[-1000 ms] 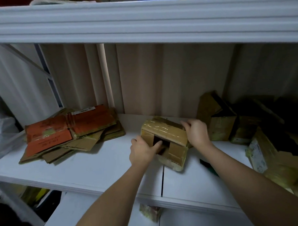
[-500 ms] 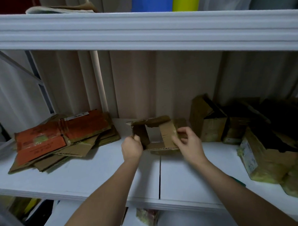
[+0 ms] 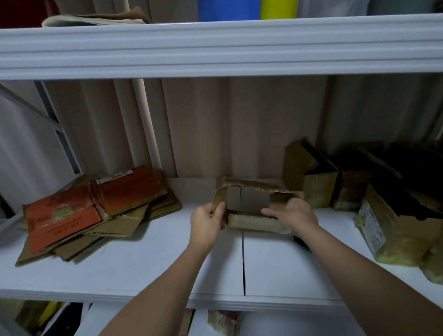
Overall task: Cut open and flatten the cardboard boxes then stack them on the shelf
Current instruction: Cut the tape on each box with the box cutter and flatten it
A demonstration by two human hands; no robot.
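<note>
Sitting between left hand [image 3: 207,222] and right hand [image 3: 293,213]: box [image 3: 252,204].

open box [image 3: 252,209]: brown cardboard, both ends open, see-through to shelf [image 3: 143,268], centre frame | flattened stack [image 3: 96,215]: brown and orange sheets, lying flat, left on shelf | uncut boxes [image 3: 382,207]: brown, taped, some tilted, right on shelf
</note>
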